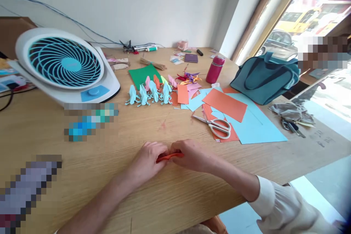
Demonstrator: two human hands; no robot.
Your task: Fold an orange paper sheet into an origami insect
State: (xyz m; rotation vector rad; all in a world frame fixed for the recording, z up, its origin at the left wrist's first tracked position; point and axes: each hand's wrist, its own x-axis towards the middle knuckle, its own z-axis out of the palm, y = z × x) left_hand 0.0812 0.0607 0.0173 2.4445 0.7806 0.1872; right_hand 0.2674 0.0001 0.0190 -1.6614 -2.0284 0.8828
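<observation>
At the lower centre of the frame, two hands are holding one folded red-orange paper (168, 157) over a wooden table (117, 142). The left hand (152, 156) is gripping its left end with fingers curled in narrow, and the right hand (189, 154) is pinching its right end just as tightly.

Near the frame's centre, four pale-blue folded figures (143, 95) are standing in front; at least four more are showing behind — two pink, one orange, one yellow-green. One green sheet (139, 75) is lying above them.

Right of centre, one pair of scissors (210, 124) is resting on orange papers (234, 134) — overlapping too much to count — beside one large blue sheet (257, 126). One magenta bottle (214, 72) and one teal bag (260, 84) are standing at upper right, and one fan (71, 64) is filling the upper left.
</observation>
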